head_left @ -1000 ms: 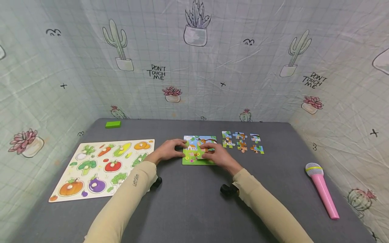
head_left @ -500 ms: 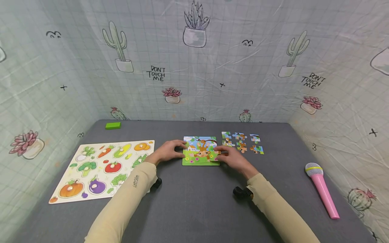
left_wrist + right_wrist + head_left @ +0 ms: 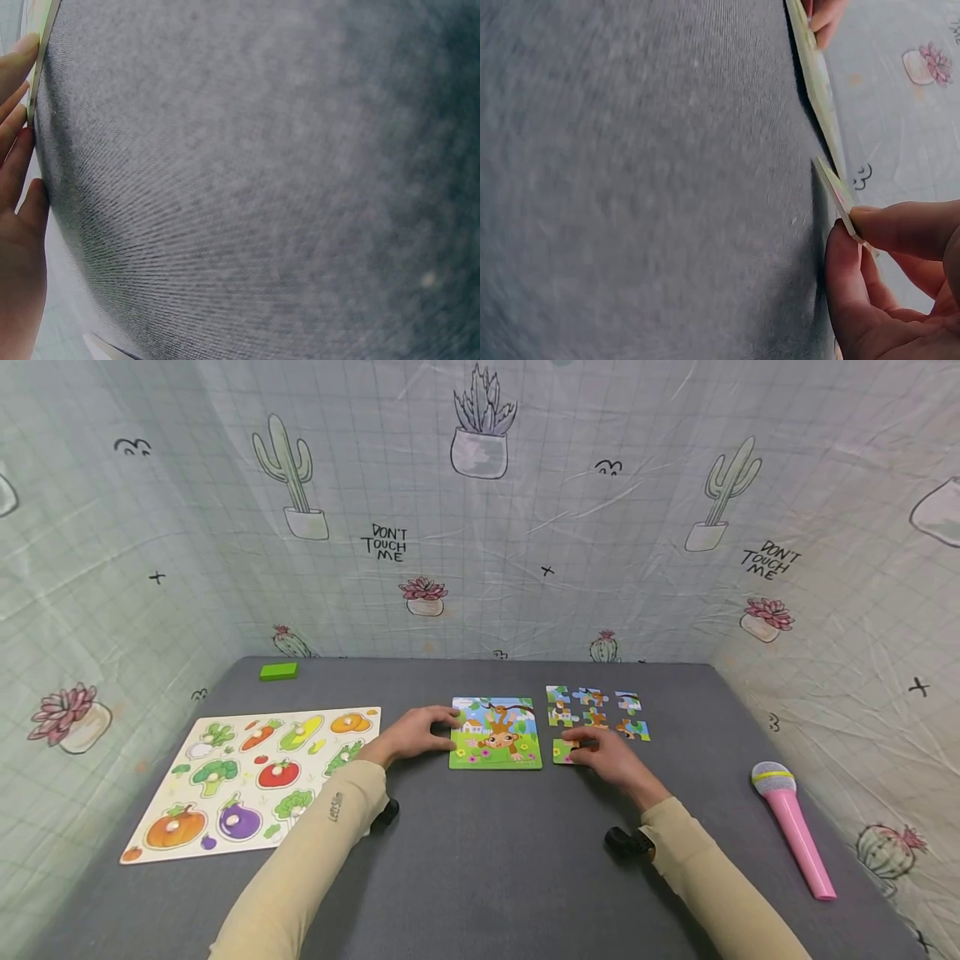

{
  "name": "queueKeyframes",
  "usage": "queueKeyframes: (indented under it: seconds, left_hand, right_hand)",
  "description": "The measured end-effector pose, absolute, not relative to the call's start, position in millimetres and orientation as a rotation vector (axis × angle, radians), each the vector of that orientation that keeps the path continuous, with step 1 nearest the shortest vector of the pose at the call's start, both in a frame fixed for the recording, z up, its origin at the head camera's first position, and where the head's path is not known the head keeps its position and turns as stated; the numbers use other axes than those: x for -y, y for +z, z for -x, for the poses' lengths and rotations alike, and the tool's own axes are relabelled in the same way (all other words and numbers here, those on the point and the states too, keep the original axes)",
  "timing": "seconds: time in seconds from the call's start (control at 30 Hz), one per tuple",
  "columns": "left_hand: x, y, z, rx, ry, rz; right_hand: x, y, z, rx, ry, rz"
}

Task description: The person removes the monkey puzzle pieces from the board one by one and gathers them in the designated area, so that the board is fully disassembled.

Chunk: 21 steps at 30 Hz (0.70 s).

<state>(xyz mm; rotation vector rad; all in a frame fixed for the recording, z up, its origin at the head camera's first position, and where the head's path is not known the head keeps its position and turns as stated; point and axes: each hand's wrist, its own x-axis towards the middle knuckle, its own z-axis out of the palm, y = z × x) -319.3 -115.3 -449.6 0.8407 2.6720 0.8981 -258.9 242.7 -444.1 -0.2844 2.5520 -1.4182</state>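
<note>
A square jigsaw board (image 3: 495,735), with a picture of a monkey hanging upside down, lies flat in the middle of the dark table. At its left edge rests my left hand (image 3: 420,732), the fingertips and thumb touching the edge; in the left wrist view this hand (image 3: 19,217) has fairly straight fingers. My right hand (image 3: 611,760) pinches a green puzzle piece (image 3: 563,752) between thumb and finger, just right of the board. The right wrist view shows that piece (image 3: 835,191) tilted and close over the table. Several loose puzzle pieces (image 3: 592,697) lie just beyond this hand.
A white vegetable peg board (image 3: 251,810) lies on the left, partly under the left sleeve. Behind it is a green block (image 3: 278,671). A pink toy microphone (image 3: 798,835) lies at the right. A patterned cloth (image 3: 480,568) encloses the table's back and sides.
My right hand has moved right, off the board, carrying the green puzzle piece, and the monkey picture beneath has come into view. My left hand stays at the board's left edge.
</note>
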Motion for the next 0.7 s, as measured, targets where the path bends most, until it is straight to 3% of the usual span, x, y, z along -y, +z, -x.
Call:
queueKeyframes:
  seconds: [0.7]
  left_hand:
    - [116,-452,321,-2.663,0.892,-0.831]
  right_hand:
    - [-241,-449,270,-2.778,-1.158,0.327]
